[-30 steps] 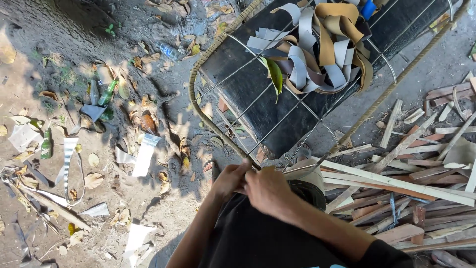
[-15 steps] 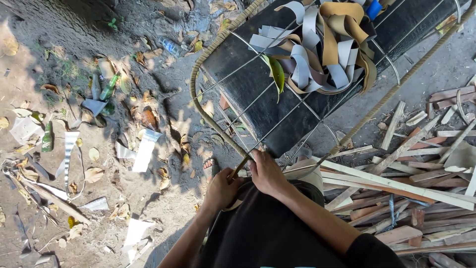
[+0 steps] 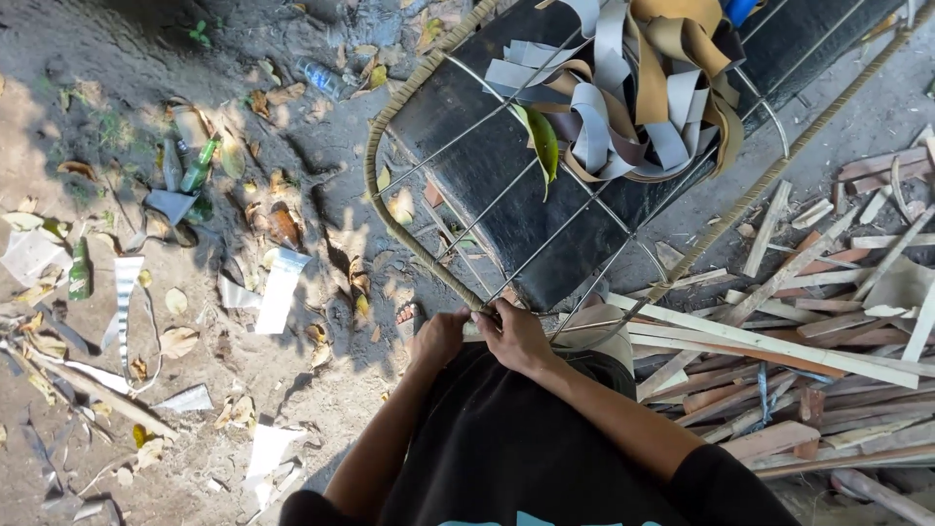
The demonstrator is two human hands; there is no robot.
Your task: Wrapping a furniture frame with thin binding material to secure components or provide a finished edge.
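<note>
Outdoor workshop yard, wood offcuts (image 3: 779, 341), littered dirt (image 3: 146, 292)

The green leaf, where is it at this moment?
In the head view, the green leaf lies upper centre on the wire frame, just left of the strap pile.

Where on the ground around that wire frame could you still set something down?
Barest is the grey dirt at top left, above the green bottles. Dry leaves and paper scraps crowd the left; wood offcuts fill the right. Both hands, left and right, grip the frame's wrapped rim.
</note>
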